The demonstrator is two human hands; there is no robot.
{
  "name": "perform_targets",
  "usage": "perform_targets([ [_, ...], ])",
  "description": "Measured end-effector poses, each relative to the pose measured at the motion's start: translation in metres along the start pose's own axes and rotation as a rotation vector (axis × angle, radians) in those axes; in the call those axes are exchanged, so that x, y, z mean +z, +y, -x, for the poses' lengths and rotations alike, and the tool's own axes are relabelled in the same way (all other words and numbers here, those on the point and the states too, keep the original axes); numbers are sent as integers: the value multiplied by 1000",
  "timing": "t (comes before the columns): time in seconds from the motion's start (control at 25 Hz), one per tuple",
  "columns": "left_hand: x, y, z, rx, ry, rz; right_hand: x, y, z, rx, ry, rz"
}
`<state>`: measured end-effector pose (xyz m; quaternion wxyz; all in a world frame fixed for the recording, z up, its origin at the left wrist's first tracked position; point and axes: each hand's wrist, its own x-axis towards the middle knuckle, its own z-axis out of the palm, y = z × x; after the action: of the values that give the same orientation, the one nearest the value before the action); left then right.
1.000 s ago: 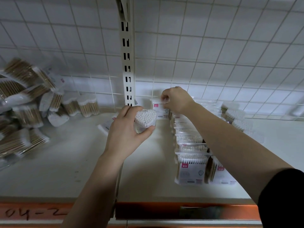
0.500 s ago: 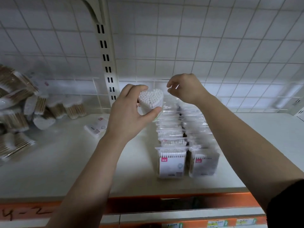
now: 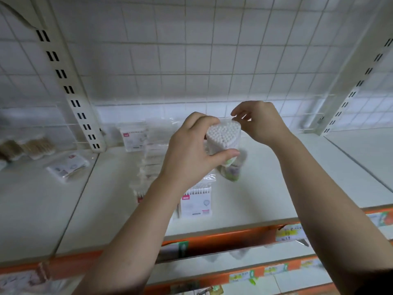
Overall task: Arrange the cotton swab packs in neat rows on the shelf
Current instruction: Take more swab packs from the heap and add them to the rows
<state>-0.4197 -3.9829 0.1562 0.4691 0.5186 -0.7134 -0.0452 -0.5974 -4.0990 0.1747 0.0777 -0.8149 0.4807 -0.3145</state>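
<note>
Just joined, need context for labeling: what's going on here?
A person is stocking a shelf. The left hand grips a heart-shaped tub of cotton swabs above it. The right hand has fingertips at the tub's top rim, though whether they pinch it is unclear. Below, flat packs stand in rows running front to back. One loose pack lies flat further left.

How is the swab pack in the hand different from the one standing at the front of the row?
The heart-shaped pack is held up in the air by the left hand; the front pack stands on the shelf. The heart-shaped pack is a tub with a heart-shaped top; the front pack is flat and rectangular with a red tag. Both hold white-tipped swabs.
</note>
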Motion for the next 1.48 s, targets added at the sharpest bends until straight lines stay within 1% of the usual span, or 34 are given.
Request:
perform_targets([
  [0.12,24,17,9,22,-41,-30,-10,24,17,58,24,-42],
  [0.2,39,26,19,14,-77,-96,-13,37,28,87,23,-68],
  [0.36,67,36,37,-22,-150,-240,-12,60,46,132,-10,-92],
  [0.56,83,38,49,-100,-238,-380,-4,77,62,173,-35,-106],
  [0.76,88,35,51,-28,-124,-609,6,91,74,218,-59,-128],
  [0.84,88,35,49,-22,-96,-644,9,94,77,226,-69,-140],
  [1.24,92,30,40,-66,-114,-650,19,100,88,276,-101,-148],
  [1.36,87,29,39,-63,-69,-631,13,92,82,269,-45,-174],
  [1.48,73,24,34,-42,23,-614,6,72,69,191,48,-191],
])
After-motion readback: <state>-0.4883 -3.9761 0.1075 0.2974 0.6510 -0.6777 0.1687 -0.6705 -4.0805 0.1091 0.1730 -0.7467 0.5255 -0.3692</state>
